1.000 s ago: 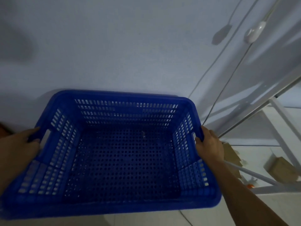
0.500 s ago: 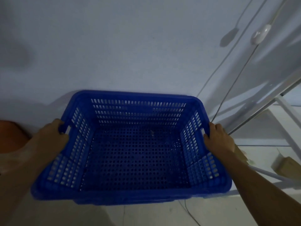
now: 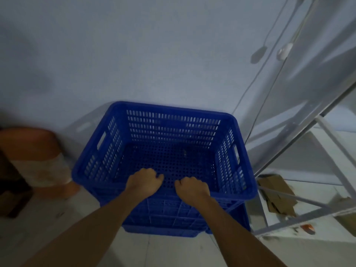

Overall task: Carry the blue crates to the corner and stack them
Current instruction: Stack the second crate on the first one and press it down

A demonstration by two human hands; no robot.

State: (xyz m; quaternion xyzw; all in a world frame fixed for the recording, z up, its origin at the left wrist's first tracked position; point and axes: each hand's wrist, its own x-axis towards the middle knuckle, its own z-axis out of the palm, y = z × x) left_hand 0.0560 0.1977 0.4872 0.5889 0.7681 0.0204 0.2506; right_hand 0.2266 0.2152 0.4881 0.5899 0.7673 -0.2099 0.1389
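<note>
A blue perforated crate [image 3: 169, 132] stands against the pale wall, empty inside. It rests on a second blue crate [image 3: 173, 226], of which only the lower front shows beneath it. My left hand [image 3: 144, 181] and my right hand [image 3: 192, 187] lie side by side on the near rim of the top crate, fingers curled over its edge. Both side handle slots of the top crate are free.
An orange stool or pot [image 3: 38, 160] with a white band stands on the floor to the left. A white metal rack frame [image 3: 331, 143] rises at right with cardboard scraps [image 3: 277, 193] beneath it. Cables [image 3: 267, 78] hang down the wall.
The crate went down and away from me onto the lower crate by the wall. Both hands left the side handles and came together on the near rim.
</note>
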